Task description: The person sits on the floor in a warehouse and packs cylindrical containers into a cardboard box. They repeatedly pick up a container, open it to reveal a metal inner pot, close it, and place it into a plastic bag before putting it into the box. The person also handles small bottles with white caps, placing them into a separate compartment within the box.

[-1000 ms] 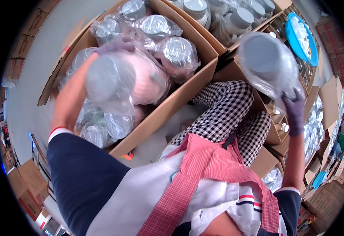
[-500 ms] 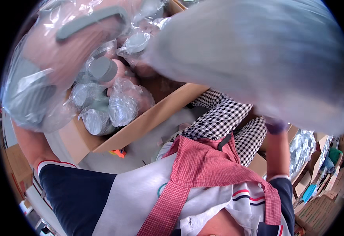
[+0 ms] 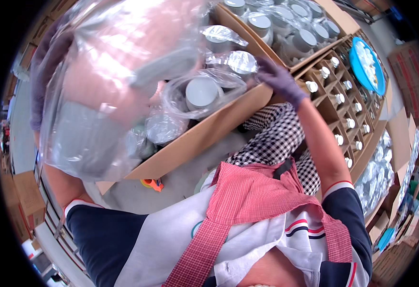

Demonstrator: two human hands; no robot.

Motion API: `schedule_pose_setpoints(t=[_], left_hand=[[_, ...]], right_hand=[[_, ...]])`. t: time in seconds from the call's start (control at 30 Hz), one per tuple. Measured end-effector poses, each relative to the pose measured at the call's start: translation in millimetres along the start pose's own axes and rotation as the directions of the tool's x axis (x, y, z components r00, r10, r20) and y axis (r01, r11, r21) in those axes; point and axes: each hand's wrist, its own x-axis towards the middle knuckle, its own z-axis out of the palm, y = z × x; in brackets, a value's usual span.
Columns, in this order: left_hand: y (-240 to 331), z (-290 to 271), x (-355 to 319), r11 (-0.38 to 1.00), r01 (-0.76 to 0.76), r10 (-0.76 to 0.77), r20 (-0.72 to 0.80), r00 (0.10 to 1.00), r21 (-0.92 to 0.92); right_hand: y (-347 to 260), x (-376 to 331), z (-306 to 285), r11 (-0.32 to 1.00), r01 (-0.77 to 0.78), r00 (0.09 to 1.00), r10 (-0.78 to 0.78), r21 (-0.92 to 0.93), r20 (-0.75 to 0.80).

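At upper left, the gloved left hand (image 3: 46, 71) grips a clear plastic-bagged pink-and-grey container (image 3: 118, 81); the gloved right hand (image 3: 279, 79) clasps the brown cardboard box (image 3: 204, 131) edge.

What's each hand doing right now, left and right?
Left hand: closed on a bagged pink jar, held up near the camera.
Right hand: on the cardboard box edge beside a bagged lid; grip cannot be told.

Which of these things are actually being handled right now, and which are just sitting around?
In hand:
- left hand lifting a plastic-bagged pot
- right hand at the cardboard box of bagged pots

Lying about:
- blue tray
- divided box of small lids
- orange tool on the floor
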Motion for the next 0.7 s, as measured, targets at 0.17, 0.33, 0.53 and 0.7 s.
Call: schedule_pose_setpoints(t=[0.17, 0.33, 0.53, 0.7], left_hand=[[-39.1, 168.8, -26.9, 0.908, 0.055, 0.018, 0.170, 0.985, -0.416], [-79.1, 355.2, -58.4, 0.950, 0.204, 0.105, 0.855, 0.509, -0.238], [-48.7, 493.6, -152.2, 0.822, -0.390, 0.558, 0.451, 0.697, -0.415], [-74.8, 401.7, -174.6, 0.978, -0.194, 0.015, 0.962, -0.274, -0.071]], right_hand=[[-54.1, -80.1, -178.7, 0.736, 0.329, 0.874, -0.002, 0.591, -0.485], [-124.0, -231.7, -253.2, 0.887, 0.365, 0.670, -0.039, 0.283, -0.742], [-116.9, -257.6, -209.3, 0.848, -0.314, 0.773, -0.032, -0.427, -0.633], [-37.5, -329.7, -275.2, 0.832, -0.537, 0.578, 0.242, -0.140, -0.779]])
